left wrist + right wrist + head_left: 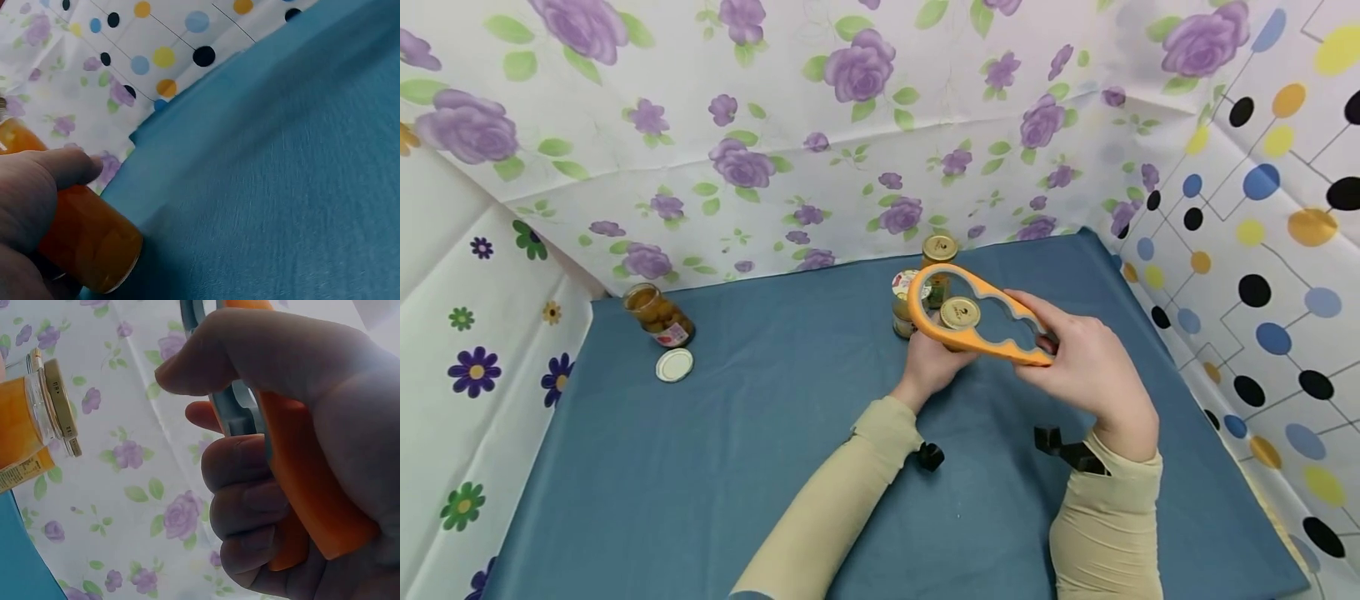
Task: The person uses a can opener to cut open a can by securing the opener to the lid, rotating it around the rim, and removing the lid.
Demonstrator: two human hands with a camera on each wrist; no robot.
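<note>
My left hand [928, 367] grips a glass jar of orange contents [100, 244], its gold lid [960, 312] facing up. In my right hand [1090, 362] are the two handles of an orange jar opener [973, 342] with a grey scalloped inner edge. The opener's loop overlaps the jar's lid in the head view. From the right wrist, the gold-lidded jar [19, 419] shows at the left, apart from the fingers curled round the opener's handles [319, 494]. Much of the left hand is hidden behind the opener and jar in the head view.
Just behind the held jar stand a jar with a patterned lid [902, 317] and a gold-lidded jar [940, 247]. Far left, a lidless jar [658, 315] has a white lid [674, 365] lying beside it on the blue cloth [760, 417]. Patterned sheets [850, 158] border the table.
</note>
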